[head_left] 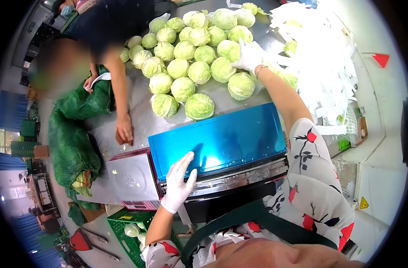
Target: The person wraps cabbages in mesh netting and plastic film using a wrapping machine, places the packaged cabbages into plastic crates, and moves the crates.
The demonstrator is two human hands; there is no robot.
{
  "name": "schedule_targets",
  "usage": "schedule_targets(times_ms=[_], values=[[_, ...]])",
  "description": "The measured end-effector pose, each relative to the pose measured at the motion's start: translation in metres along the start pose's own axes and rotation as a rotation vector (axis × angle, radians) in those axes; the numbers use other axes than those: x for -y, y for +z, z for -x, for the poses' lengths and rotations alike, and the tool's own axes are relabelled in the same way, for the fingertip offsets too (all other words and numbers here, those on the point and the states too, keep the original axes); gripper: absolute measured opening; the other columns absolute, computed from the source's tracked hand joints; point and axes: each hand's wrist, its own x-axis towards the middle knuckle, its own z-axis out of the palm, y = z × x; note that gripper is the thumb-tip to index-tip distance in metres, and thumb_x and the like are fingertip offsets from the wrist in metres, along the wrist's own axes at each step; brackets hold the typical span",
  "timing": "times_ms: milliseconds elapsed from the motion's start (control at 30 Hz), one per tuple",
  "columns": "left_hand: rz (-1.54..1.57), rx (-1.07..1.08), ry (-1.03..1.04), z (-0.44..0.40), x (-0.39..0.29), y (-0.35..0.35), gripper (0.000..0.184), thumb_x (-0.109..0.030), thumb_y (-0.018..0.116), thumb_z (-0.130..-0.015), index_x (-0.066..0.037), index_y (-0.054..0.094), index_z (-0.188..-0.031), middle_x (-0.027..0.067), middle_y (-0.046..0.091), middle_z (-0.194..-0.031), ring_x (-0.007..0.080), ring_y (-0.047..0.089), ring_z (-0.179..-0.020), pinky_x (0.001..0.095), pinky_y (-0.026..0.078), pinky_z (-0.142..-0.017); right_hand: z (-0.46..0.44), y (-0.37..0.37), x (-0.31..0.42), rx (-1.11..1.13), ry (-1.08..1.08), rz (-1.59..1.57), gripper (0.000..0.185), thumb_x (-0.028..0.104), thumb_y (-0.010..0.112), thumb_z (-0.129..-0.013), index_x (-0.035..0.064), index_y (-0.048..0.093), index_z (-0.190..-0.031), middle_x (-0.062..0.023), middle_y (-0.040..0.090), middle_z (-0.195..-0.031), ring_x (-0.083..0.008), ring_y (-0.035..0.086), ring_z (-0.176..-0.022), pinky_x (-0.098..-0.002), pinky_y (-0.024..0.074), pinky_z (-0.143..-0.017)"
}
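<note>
The cabbage (226, 50) sat toward the worktop (139, 100)'s far edge; my right hand (250, 56) touched it, grip unclear from my post. My left hand (179, 183) was open over the machine (239, 134). Greens (82, 182) showed in the sack (74, 138)'s mouth by the left edge, pale heads (131, 230) in the crate (145, 217) below the near-left corner.

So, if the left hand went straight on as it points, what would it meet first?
Past the blue panel beneath the left hand, probably the nearest cabbage beyond the panel's far edge; height is unclear.
</note>
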Motion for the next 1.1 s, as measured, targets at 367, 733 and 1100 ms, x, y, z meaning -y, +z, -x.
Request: schedule_targets(times_ms=[367,733,1100], values=[[1.738,-0.068,-0.445,-0.089,-0.017,0.053,0.095,-0.051,0.068,-0.089,-0.002,0.020,-0.155,0.0207,0.034,-0.156,0.0377,0.040,-0.140,0.0569,0.039,-0.111,0.152,-0.116,0.105,0.641,-0.234,-1.267,0.085,0.036,0.079,-0.083,0.0035,0.037,-0.149,-0.0143,0.046,-0.146,-0.0184,0.042,-0.135,-0.0365,0.0342,-0.115],[0.925,-0.543,-0.753,0.068,0.110,-0.088,0.063,-0.049,0.057,-0.096,0.000,0.053,-0.135,0.0145,0.060,-0.130,0.0266,0.059,-0.117,0.0416,0.051,-0.098,0.092,-0.088,-0.169,-0.114,0.226,0.547,0.045,0.018,0.070,-0.081,0.0088,0.059,-0.123,-0.0183,0.057,-0.131,-0.0349,0.057,-0.118,-0.0449,0.0460,-0.098],[0.594,-0.682,-0.856,0.161,0.230,-0.116,0.060,-0.022,0.072,-0.092,0.003,0.048,-0.141,0.0124,0.057,-0.130,0.0205,0.060,-0.112,0.0353,0.052,-0.096,0.070,-0.091,-0.253,-0.328,-0.069,0.621,0.024,0.021,0.054,-0.096,0.0161,0.067,-0.115,-0.0097,0.068,-0.113,-0.0292,0.063,-0.109,-0.0439,0.0483,-0.095]])
